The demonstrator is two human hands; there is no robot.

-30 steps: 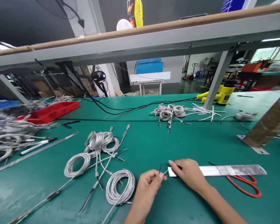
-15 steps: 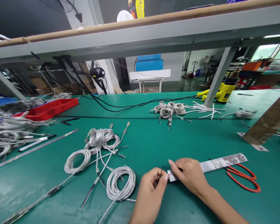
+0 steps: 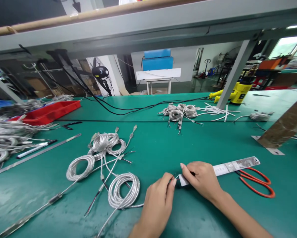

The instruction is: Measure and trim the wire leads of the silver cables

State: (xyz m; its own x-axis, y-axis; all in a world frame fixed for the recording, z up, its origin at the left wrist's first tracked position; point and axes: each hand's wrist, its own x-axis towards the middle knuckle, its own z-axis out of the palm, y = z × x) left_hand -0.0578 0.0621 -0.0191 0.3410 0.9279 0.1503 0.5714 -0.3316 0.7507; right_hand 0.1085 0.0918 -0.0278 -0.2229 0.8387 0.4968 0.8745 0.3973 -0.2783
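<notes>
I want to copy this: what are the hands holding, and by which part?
The left hand pinches thin wires, seemingly near their tips. The right hand grips the ruler near the end closest to those wires.

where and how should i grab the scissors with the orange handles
Probably from the right, by the orange handles: their loops lie exposed on that side, while the scissors' other end is hidden by the ruler, which the right hand holds.

at the lower centre of the frame, a bare left hand (image 3: 158, 200) is showing slender fingers and a short thumbnail; right of it, a bare right hand (image 3: 204, 177) is narrowing to a slim wrist and smooth, uncovered forearm (image 3: 240, 211).
</notes>
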